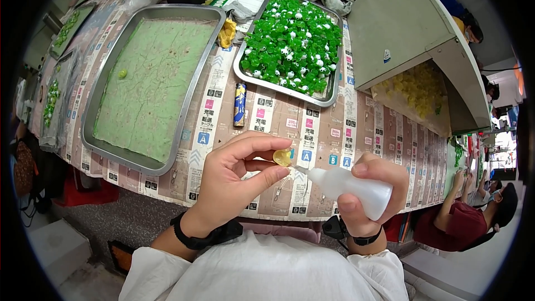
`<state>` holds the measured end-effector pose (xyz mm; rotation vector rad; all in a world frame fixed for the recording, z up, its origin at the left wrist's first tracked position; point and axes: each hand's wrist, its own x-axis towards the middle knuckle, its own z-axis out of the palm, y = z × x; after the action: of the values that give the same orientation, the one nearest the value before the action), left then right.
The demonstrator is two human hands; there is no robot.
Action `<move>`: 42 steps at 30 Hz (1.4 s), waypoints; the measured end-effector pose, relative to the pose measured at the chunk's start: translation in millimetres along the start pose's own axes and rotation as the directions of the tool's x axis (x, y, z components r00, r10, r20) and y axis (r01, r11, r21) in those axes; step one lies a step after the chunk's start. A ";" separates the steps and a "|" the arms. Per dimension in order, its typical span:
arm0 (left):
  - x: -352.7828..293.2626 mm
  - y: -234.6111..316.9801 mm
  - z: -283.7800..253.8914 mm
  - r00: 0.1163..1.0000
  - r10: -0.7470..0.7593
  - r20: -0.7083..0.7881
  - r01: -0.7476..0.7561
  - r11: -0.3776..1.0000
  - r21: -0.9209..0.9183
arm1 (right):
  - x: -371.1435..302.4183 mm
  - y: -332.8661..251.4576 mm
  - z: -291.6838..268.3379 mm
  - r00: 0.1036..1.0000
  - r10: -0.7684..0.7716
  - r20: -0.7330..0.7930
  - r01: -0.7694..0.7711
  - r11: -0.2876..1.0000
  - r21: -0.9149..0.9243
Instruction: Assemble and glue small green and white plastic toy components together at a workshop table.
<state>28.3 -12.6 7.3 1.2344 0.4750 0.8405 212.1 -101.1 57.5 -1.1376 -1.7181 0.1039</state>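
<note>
My left hand [237,178] pinches a small translucent yellow piece [282,157] between thumb and fingers, just above the table's near edge. My right hand [368,198] grips a white squeeze bottle [351,187], tilted so its thin nozzle points left at the yellow piece and nearly touches it. Both wrists wear black bands.
A large metal tray with a green liner [150,83] holds one small green piece [122,73]. A smaller metal tray [332,96] is full of green pieces with white dots. A tilted box [412,33] holds yellow pieces. A battery [239,104] lies between. Another person [468,220] sits at right.
</note>
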 end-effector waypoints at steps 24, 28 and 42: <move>0.5 -3.9 -3.8 0.989 -0.107 0.100 0.127 0.968 -0.218 | 1.7 3.0 0.9 0.999 0.047 0.006 -0.047 0.999 0.000; 0.2 -4.3 -5.0 0.988 -0.102 0.115 0.127 0.962 -0.240 | 1.7 4.2 3.3 0.999 0.039 -0.001 -0.039 0.999 -0.009; -0.8 -2.5 -2.1 0.989 -0.119 0.086 0.137 0.959 -0.250 | -7.4 5.3 0.7 0.996 0.027 -0.090 -0.028 1.000 -0.011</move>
<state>27.0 -12.2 4.2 0.9814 0.3732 0.7207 215.1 -103.3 49.1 -1.1575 -1.6262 0.0587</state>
